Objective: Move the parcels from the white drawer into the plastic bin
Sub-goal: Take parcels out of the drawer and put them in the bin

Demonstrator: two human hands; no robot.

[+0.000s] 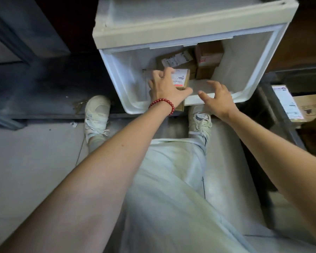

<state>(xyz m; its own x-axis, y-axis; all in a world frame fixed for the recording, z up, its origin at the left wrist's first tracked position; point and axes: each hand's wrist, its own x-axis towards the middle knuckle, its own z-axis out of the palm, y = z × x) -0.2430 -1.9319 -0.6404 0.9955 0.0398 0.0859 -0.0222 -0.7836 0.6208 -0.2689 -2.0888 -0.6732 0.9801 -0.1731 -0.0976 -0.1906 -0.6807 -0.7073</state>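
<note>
1. Centrally, the left hand (164,88) grips a small cardboard parcel (181,77). The fingers curl over its far edge and the thumb lies along its near side. The parcel's white shipping label faces up.
2. That parcel sits within the opening of the white drawer (263,66), near the drawer's front. Whether it rests on the drawer floor or is lifted cannot be told.
3. The right hand (219,101) is just to the right of the left hand, above the drawer's front rim. Its fingers are spread and loosely bent, and it holds nothing.
4. Beyond the left hand's fingertips, deeper in the drawer, lies a flat labelled parcel (177,60).
5. Beyond the right hand, beside that flat parcel, stands a brown carton with red print (209,54).
6. A red bead bracelet (162,105) circles the left wrist.
7. Well to the right of the right hand stands a dark-walled bin (268,106). It holds a long labelled parcel (286,103) and a cardboard box (310,103).
8. Above the drawer, farther than both hands, is the white cabinet housing (171,24).
9. Below the wrists are two pale sneakers, one on the left (97,115) and one on the right (199,121).
</note>
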